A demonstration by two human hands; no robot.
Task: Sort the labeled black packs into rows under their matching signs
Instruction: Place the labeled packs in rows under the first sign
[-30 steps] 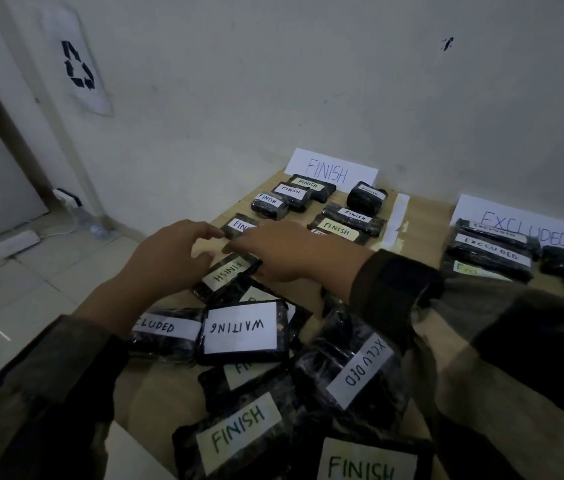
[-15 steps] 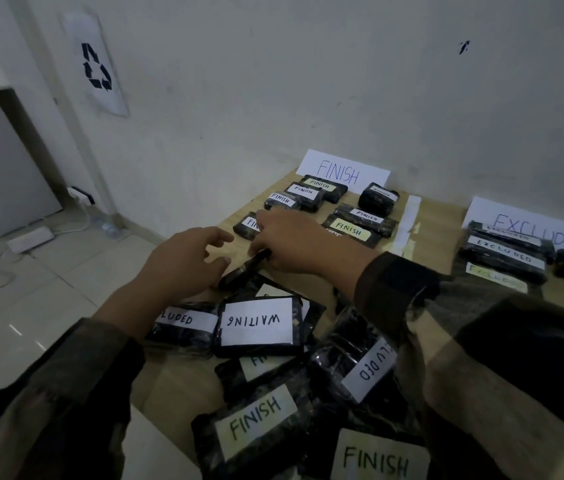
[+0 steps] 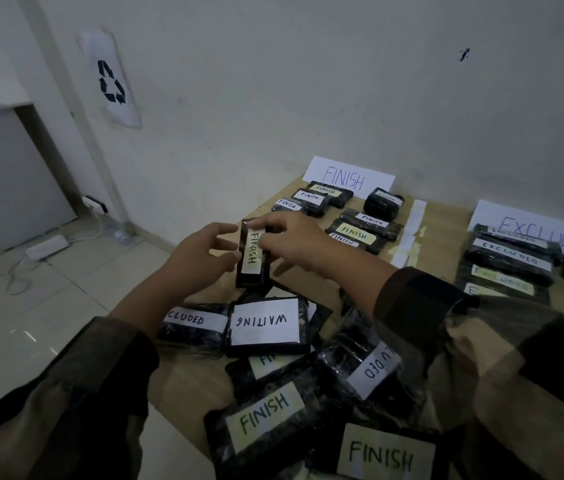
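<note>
Head view. Pinching a FINISH pack (image 3: 251, 261) upright with the right hand (image 3: 294, 244), above the pile (image 3: 266, 327) by the surface's (image 3: 443, 247) left edge, short of the FINISH row (image 3: 356, 233). Left hand (image 3: 197, 261) beside it, fingers spread.

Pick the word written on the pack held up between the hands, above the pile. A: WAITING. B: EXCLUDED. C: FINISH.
C: the label running down the upright pack, pinched at its top by the right hand, reads FINISH.
</note>
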